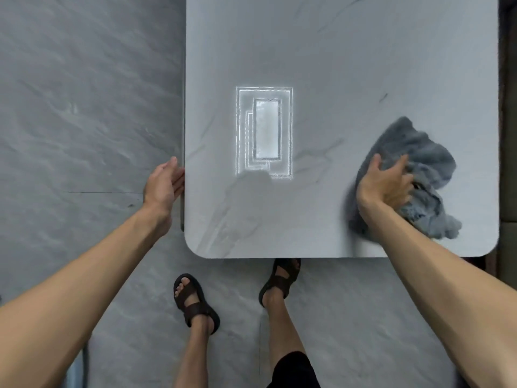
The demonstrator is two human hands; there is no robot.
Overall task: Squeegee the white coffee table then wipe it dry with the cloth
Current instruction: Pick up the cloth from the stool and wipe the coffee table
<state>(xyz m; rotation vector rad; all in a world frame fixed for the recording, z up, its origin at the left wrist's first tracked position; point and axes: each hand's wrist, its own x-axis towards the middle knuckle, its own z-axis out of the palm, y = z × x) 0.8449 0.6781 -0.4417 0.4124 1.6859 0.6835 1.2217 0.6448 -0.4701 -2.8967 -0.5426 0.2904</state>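
Observation:
The white coffee table [321,65] has faint grey veins and rounded near corners, and it fills the upper right of the view. A crumpled grey-blue fluffy cloth [419,161] lies on its near right part. My right hand [384,186] presses down on the cloth with fingers spread over it. My left hand [165,183] rests flat against the table's left edge, fingers straight, holding nothing. No squeegee is in view.
A bright rectangular light reflection [265,133] shines on the table's middle. Grey marbled floor tiles [84,107] spread to the left and below. My two feet in dark sandals [195,301] stand at the table's near edge. Dark furniture [507,163] borders the table's right side.

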